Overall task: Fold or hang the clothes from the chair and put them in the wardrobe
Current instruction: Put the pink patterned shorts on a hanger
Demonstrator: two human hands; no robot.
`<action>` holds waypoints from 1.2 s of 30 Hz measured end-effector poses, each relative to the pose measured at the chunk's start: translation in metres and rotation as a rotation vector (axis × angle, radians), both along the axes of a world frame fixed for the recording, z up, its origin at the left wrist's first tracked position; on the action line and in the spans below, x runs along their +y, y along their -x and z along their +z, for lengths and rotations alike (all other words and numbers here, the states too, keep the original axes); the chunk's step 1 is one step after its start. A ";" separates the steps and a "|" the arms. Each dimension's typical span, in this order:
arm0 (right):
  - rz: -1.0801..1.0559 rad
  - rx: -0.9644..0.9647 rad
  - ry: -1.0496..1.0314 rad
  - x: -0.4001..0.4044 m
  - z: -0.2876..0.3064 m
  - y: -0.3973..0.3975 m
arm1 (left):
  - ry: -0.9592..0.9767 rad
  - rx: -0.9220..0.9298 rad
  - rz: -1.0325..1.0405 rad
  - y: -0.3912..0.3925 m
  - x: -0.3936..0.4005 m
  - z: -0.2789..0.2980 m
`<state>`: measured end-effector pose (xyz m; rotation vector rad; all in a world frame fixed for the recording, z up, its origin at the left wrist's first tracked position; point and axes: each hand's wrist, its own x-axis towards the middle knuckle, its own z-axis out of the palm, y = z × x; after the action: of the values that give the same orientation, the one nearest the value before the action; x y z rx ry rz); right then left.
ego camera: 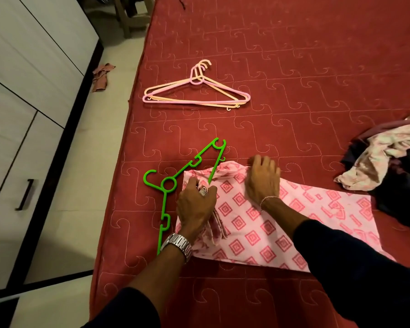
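Green plastic, the hanger (168,184) lies on the red quilted bed (294,67), one arm already run inside the neck end of the pink printed garment (258,223), the other arm and the hook still out on the mattress to the left. The garment itself lies flat on the bed near its front edge, folded lengthwise, its far end towards the heap of other clothes (384,159) at the right.

The left hand (195,204), a metal watch at its wrist, has its fingers curled round a bunch of cloth at the neck opening, beside the hanger's ring. The right hand (263,178) rests on the upper edge of the garment with fingers bent down onto the cloth; it looks to be pressing or steadying more than gripping, though I cannot tell whether the fingertips pinch a fold beneath.

The likely trouble is at the neck. If the bunched cloth is pulled over the free arm too hard, the small side hooks and notches on the hanger may catch the fabric, or the inserted arm may slide back out. A narrow opening could strain at the seam. Lifting before both shoulders are seated would let the garment slip off one side and lose its fold.

Three pale pink and peach hangers (197,95) lie stacked further up the bed, well apart. A wardrobe (21,114) stands to the left, with a crumpled cloth (101,76) on the floor by it.
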<state>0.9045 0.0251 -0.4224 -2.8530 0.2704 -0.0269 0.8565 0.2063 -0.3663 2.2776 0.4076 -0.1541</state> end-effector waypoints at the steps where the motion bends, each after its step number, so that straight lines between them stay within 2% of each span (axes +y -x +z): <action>1: 0.051 -0.042 -0.022 0.007 0.001 0.000 | -0.001 0.001 0.006 -0.001 0.000 -0.002; 6: 0.232 -0.128 -0.056 0.040 -0.002 -0.003 | -0.055 -0.026 0.019 -0.004 -0.003 -0.004; 11: 0.012 -0.065 -0.238 0.043 -0.010 -0.034 | -0.040 -0.023 0.012 -0.005 -0.002 -0.010; 14: -0.019 -0.008 -0.238 0.041 -0.014 -0.051 | -0.010 -0.013 0.007 -0.007 0.000 -0.013; 17: -0.022 -0.078 -0.149 0.045 -0.012 -0.052 | 0.004 -0.023 0.005 -0.009 -0.001 -0.011; 19: -0.058 -0.213 -0.152 0.054 -0.005 -0.041 | 0.003 -0.040 0.002 -0.011 -0.003 -0.010; 20: -0.081 -0.267 -0.271 0.061 0.001 -0.032 | 0.010 -0.035 0.001 -0.012 -0.004 -0.008; 22: -0.120 -0.226 -0.744 0.068 0.014 -0.008 | 0.035 -0.009 0.018 -0.017 -0.008 -0.004; 24: -0.140 0.034 -1.161 0.067 0.035 0.018 | 0.050 0.041 -0.009 -0.023 -0.010 -0.006; 25: -0.140 0.169 -1.270 0.063 0.041 0.030 | 0.073 0.067 -0.046 -0.026 -0.010 -0.006; 27: -0.099 0.274 -1.240 0.051 0.042 0.046 | 0.293 0.178 -0.041 -0.029 -0.007 -0.010; 29: -0.059 0.242 -1.042 0.040 0.032 0.054 | 0.616 0.344 0.089 -0.027 -0.002 -0.010; 31: -0.033 0.191 -0.897 0.034 0.019 0.055 | 0.677 0.345 0.124 -0.021 0.004 -0.010; 33: -0.062 0.151 -0.858 0.030 0.013 0.054 | 0.449 0.168 0.108 -0.013 0.014 -0.008; 35: -0.154 0.142 -0.904 0.027 0.005 0.052 | 0.006 0.005 0.081 -0.005 0.030 -0.011; 36: -0.200 0.141 -0.926 0.024 0.003 0.051 | -0.194 0.008 0.109 -0.001 0.037 -0.011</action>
<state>0.8532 0.0494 -0.4195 -1.9036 0.4523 0.2053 0.8574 0.2437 -0.3769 2.4382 0.5710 -0.0704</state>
